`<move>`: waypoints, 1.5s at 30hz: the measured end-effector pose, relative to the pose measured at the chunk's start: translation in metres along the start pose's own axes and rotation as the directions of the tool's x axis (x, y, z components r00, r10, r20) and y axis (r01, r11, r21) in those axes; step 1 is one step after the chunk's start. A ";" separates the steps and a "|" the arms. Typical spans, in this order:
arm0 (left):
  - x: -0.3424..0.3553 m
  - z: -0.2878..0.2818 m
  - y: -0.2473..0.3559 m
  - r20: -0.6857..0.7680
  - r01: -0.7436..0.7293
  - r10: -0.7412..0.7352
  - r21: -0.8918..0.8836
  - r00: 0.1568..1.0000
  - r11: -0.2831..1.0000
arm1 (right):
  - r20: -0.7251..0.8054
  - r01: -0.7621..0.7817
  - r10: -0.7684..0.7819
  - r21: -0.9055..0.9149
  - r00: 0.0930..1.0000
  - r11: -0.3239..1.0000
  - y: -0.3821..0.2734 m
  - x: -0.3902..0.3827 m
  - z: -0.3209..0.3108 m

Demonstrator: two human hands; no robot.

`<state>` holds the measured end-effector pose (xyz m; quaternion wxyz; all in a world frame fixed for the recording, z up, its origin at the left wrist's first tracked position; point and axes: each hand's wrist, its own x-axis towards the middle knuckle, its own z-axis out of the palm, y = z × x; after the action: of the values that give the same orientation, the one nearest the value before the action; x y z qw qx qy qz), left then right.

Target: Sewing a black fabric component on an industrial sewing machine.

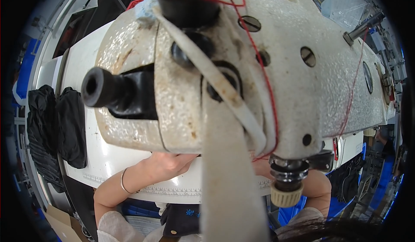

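My left hand (170,164) sits just beside the near lower edge of the off-white, pebble-textured metal sewing machine head (298,101), knuckles bent, fingertips lost behind the casing. My right hand (262,168) shows only as a patch of skin between the broad, pale, flat hanging strip (231,168) and the ribbed, cream, round knob (286,197). With the casing in the way, I can't fairly tell whether either grip is clenched, released or around something.

The sewing machine head fills the middle of the view, over the glossy white tabletop (106,162) in front of me. My forearms rise on either side, the left one crossing the black-marked measuring scale (173,192) along the tabletop's near edge.

As I judge it, light, even pressure suits two hands placed this close in, with fingertips flat and clear of moving parts. The thin red thread (271,93) trails down the casing, so my right wrist does best away from it. The slim metal bangle (122,180) on my left wrist could snag; the crumpled black cloth (71,127) lies well apart, at the left.
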<state>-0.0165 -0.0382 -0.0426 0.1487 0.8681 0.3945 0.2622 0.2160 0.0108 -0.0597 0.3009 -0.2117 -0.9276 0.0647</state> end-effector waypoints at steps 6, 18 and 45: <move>0.018 -0.020 0.018 0.016 -0.041 0.039 0.138 0.999 0.990 | -0.073 -0.001 0.003 0.021 0.997 1.000 0.000 -0.001 0.001; 0.029 -0.013 0.013 -0.094 -0.141 0.153 0.126 0.984 0.982 | 0.080 -0.173 0.159 0.214 0.984 0.961 0.006 0.012 -0.031; 0.047 -0.028 -0.007 -0.159 -0.006 0.049 0.259 0.986 0.966 | -0.027 0.023 -0.026 -0.080 0.999 0.996 0.004 0.034 -0.028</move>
<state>-0.0112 0.0035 -0.0071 -0.0019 0.8608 0.4240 0.2814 0.2086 0.0287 -0.0195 0.3058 -0.2131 -0.9277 0.0209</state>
